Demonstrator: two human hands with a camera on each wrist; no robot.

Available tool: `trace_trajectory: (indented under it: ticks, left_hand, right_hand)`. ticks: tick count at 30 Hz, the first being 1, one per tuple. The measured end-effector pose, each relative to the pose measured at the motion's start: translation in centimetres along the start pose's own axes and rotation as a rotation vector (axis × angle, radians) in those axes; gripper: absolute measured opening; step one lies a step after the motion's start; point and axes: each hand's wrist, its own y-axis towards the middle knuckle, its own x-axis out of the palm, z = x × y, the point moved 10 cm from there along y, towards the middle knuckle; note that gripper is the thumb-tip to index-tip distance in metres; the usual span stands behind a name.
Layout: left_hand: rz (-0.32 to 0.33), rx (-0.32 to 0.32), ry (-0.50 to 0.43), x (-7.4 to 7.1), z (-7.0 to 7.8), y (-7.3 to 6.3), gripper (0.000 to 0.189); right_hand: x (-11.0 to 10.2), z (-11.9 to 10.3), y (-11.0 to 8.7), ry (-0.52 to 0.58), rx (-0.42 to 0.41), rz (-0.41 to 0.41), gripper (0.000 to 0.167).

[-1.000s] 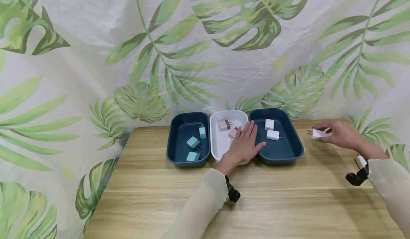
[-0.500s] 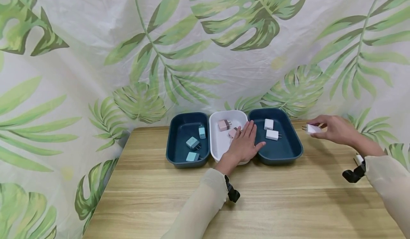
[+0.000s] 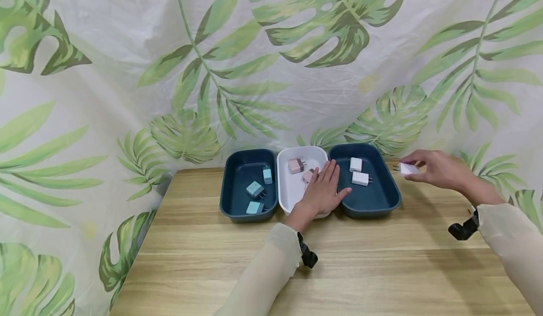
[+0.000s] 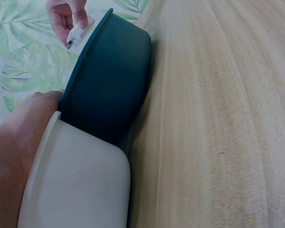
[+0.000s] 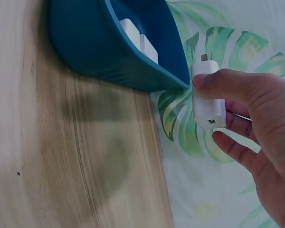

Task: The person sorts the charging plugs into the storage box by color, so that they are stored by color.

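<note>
My right hand (image 3: 439, 167) pinches a white USB wall charger (image 5: 206, 95) between thumb and fingers. Its prongs point left, just beyond the right rim of the right-hand dark blue bin (image 3: 389, 198). Inside that bin lie two white chargers (image 3: 360, 179). With fingers straight, my left hand (image 3: 322, 189) rests over the adjoining rims of this bin and the white bin (image 3: 288, 198). Pink chargers (image 3: 295, 166) lie in the white bin, one of them partly hidden by the left fingers.
Another dark blue bin (image 3: 231, 198) stands at the left, holding three light-blue chargers (image 3: 256, 189). All the bins sit side by side on a wooden table (image 3: 360, 259) near its back edge. A leaf-print cloth (image 3: 254, 71) hangs behind.
My right hand has carried the white charger left, closer to the right-hand blue bin. The left hand stays in place on the rims.
</note>
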Motion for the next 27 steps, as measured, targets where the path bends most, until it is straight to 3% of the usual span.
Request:
trace_trajectory:
  ticks: [20, 27]
  left_hand:
    - [-0.010, 0.000, -0.018, 0.1, -0.1, 0.2, 0.084]
    - [-0.006, -0.001, -0.008, 0.0, 0.0, 0.1, 0.084]
  right_hand:
    - [0.9, -3.0, 2.2, 0.026, -0.118, 0.016, 0.043]
    - [1.4, -3.7, 2.7, 0.056, -0.098, -0.001, 0.042]
